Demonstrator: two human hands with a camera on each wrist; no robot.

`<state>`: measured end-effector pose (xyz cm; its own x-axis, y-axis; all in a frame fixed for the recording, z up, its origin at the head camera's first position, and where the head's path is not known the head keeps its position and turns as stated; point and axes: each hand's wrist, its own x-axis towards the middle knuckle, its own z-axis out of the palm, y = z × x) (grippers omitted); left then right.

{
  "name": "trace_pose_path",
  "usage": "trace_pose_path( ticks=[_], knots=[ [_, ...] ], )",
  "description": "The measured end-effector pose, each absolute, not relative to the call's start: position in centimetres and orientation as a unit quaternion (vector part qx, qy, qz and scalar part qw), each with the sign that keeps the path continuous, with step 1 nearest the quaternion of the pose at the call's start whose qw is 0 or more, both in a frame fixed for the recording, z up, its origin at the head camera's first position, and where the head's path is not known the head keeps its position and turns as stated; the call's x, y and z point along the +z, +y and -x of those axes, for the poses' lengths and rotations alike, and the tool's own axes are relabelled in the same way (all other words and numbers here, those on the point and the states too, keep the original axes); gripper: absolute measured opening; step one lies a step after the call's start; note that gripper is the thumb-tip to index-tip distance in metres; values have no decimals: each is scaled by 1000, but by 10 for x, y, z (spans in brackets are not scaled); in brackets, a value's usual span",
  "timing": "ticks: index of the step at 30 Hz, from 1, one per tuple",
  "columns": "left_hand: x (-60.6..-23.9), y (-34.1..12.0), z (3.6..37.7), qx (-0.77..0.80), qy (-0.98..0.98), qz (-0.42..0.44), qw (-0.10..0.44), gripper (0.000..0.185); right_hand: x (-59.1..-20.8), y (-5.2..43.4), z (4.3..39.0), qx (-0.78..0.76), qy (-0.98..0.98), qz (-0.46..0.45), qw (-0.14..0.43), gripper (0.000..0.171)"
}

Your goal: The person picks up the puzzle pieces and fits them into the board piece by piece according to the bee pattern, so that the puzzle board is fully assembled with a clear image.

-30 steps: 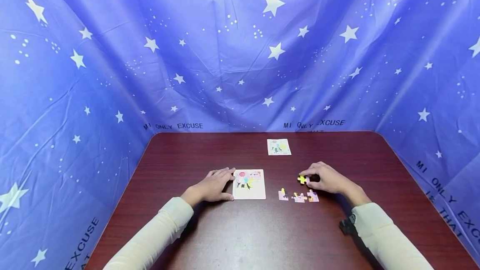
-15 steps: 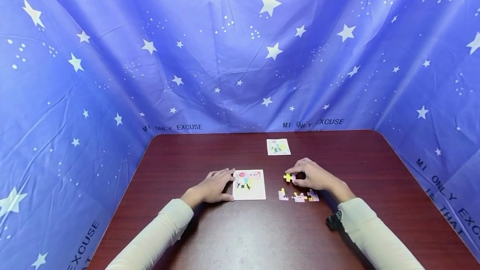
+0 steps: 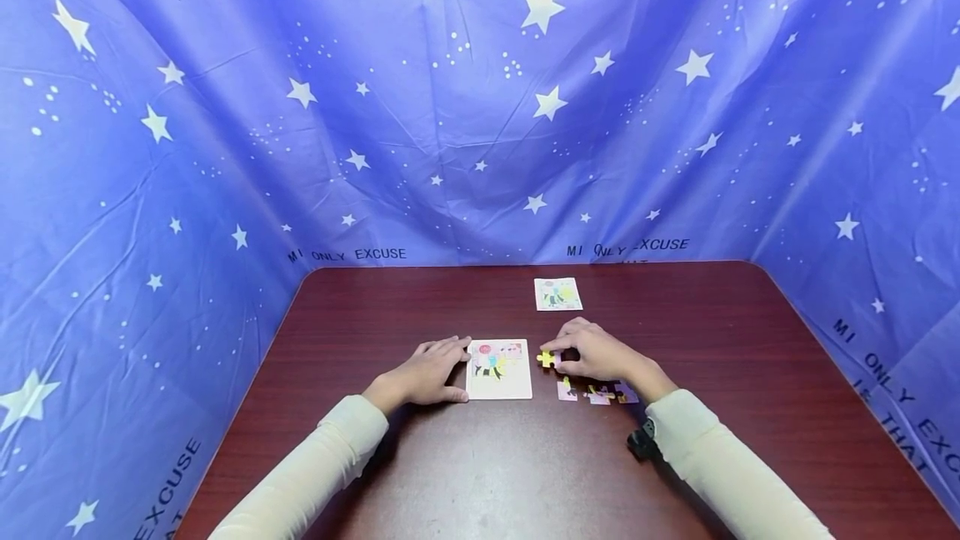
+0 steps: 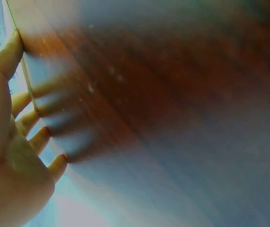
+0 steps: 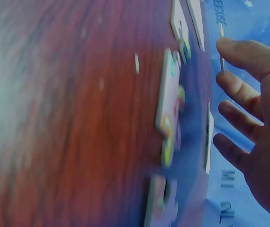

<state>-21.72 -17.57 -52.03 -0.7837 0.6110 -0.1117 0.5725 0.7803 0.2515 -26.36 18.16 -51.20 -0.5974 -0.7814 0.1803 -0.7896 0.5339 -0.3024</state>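
A white puzzle board [image 3: 498, 369] with a colourful picture lies on the dark red table [image 3: 480, 457]. My left hand [image 3: 453, 367] rests flat beside it, with straight fingers and thumb touching its left edge; in the left wrist view the fingers [image 4: 40, 137] lie on the wood. My right hand [image 3: 561, 355] pinches a yellow puzzle piece [image 3: 546, 358] just right of the board, a little above the table. Three loose pink pieces [image 3: 597, 394] lie in a row under that hand, and show blurred in the right wrist view [image 5: 170, 111].
A small picture card [image 3: 557, 293] lies farther back on the table. A blue star-printed cloth [image 3: 480, 107] walls in the table at the back and both sides. A black strap [image 3: 641, 442] sits on the right wrist.
My right hand has carried the yellow piece leftwards, from right of the loose pieces to the board's right edge. The left hand has stayed in place.
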Motion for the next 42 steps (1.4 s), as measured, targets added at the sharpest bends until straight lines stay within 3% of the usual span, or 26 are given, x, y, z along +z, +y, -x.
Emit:
trace_pose_path(
  ticks=[22,42],
  knots=[
    [-519,-175,217,100,939,-312,99,67,-514,126,255,136,-885,-446,-9,33],
    [-519,-176,218,103,938,-316,96,67,-513,113,256,102,-893,-438,-2,35]
  ],
)
